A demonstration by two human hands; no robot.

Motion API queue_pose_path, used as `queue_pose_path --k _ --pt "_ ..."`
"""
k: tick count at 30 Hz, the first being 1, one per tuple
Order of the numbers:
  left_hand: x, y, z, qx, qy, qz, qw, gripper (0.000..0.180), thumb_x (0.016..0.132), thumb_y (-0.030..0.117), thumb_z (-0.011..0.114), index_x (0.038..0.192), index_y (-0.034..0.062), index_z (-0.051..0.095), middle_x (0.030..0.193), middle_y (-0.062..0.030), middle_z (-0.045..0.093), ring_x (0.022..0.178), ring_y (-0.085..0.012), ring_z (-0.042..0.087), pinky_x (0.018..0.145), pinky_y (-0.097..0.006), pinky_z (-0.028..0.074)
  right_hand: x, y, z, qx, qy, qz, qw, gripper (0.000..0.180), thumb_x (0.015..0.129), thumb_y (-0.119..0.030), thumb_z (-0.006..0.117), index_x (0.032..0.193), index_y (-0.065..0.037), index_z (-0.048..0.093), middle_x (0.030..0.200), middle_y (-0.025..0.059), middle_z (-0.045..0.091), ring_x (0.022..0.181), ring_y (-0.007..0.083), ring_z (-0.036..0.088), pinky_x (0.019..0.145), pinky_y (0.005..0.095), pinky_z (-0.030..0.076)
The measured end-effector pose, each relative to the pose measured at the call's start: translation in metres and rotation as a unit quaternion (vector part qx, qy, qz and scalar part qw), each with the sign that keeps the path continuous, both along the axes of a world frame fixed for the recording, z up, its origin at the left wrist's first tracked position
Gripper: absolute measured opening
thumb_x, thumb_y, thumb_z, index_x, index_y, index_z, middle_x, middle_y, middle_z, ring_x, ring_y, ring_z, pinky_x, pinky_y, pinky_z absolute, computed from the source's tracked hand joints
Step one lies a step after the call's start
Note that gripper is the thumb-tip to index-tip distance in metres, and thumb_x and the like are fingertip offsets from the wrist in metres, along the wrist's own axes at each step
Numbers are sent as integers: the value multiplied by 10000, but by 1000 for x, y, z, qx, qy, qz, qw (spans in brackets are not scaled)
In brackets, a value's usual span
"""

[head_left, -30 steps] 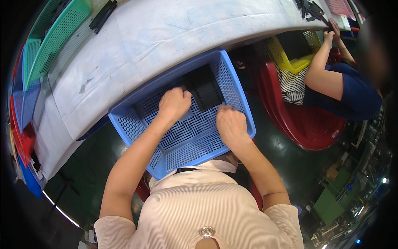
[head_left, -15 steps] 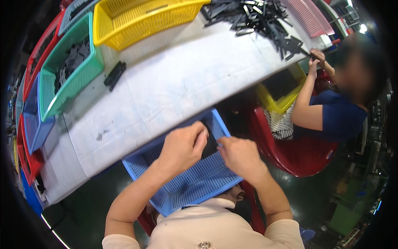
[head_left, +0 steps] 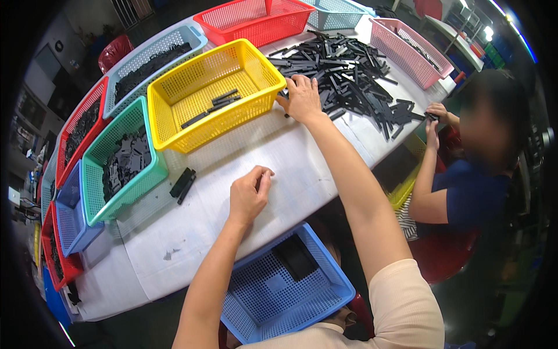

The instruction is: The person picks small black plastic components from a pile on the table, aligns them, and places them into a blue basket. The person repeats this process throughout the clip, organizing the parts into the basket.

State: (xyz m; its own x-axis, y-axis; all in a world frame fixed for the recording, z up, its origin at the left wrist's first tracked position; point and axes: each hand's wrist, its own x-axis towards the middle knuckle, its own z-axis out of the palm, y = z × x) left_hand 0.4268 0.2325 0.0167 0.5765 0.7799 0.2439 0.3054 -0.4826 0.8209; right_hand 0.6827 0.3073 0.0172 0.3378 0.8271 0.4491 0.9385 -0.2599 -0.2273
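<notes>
Right hand (head_left: 303, 98) lies flat, fingers spread, on the edge of the black parts pile (head_left: 349, 75), beside the yellow basket (head_left: 212, 93). Left hand (head_left: 249, 195) rests loosely curled and empty on the worktop (head_left: 279, 157). The blue basket (head_left: 285, 285) sits on the lap, overhanging the worktop edge. Risks, as judged: a sweeping pull could push parts off the worktop, and the unsupported blue basket could tip.

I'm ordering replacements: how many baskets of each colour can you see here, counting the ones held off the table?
Red baskets: 3
Yellow baskets: 2
Blue baskets: 2
Pale blue basket: 1
Green basket: 1
Teal basket: 1
Pink basket: 1
Total: 11; the dark left rim may hide more.
</notes>
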Motion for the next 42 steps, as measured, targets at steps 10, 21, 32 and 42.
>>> queue_pose_path --k 10,21,32,42 --pt "-3 1 -1 -12 -19 -11 1000 117 926 108 582 896 39 671 526 2 463 478 -69 404 475 -255 325 -6 30 15 -158 -19 -60 985 641 864 -496 556 1379 -125 459 1314 118 509 1327 280 398 1105 726 54" --pt "-2 1 -2 -10 -28 -10 999 128 927 109 575 885 36 672 537 -1 483 484 -71 434 482 -254 344 -13 -4 7 -156 -11 -6 988 568 865 -424 604 1346 -138 512 1416 36 452 1379 230 337 1055 783 70" --pt "0 2 -7 -42 -63 -3 997 132 919 122 580 866 50 676 536 -33 510 467 -97 462 481 -268 366 -51 -71 -21 23 21 45 998 407 793 -313 668 1155 -131 625 1198 56 556 1256 272 437 1015 754 221" --pt "-7 7 -13 -58 -208 127 968 176 972 116 513 1074 38 634 950 -55 673 732 -81 559 667 -238 451 -125 -115 -12 51 112 127 984 413 787 -226 709 1170 -106 607 1262 90 544 1283 287 429 1000 645 333"
